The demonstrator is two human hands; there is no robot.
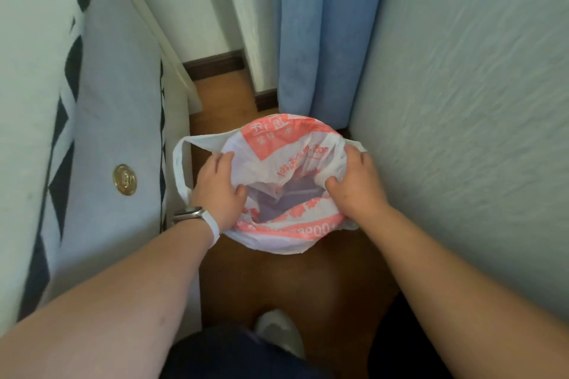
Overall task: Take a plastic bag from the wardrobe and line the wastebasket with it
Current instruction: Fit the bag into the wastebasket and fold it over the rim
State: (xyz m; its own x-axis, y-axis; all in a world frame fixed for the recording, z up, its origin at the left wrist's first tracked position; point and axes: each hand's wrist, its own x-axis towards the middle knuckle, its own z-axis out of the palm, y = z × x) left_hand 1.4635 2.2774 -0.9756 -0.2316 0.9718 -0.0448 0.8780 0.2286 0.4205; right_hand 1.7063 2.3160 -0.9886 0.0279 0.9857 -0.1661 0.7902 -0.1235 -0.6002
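Observation:
A white plastic bag (286, 144) with red print is spread over the round top of the wastebasket, whose purple inside (278, 203) shows through the bag's open mouth. The basket's outer wall is hidden by the bag. My left hand (218, 188) grips the bag's left edge, thumb inside the opening. My right hand (354, 181) grips the right edge, fingers over the rim. One white bag handle (180, 163) loops out to the left.
The basket stands on a brown wooden floor (295, 280) in a narrow gap. A bed with a white and black cover (101, 132) is on the left, a textured wall (462, 132) on the right, and a blue curtain (320, 40) behind. My foot in a white shoe (278, 332) is below.

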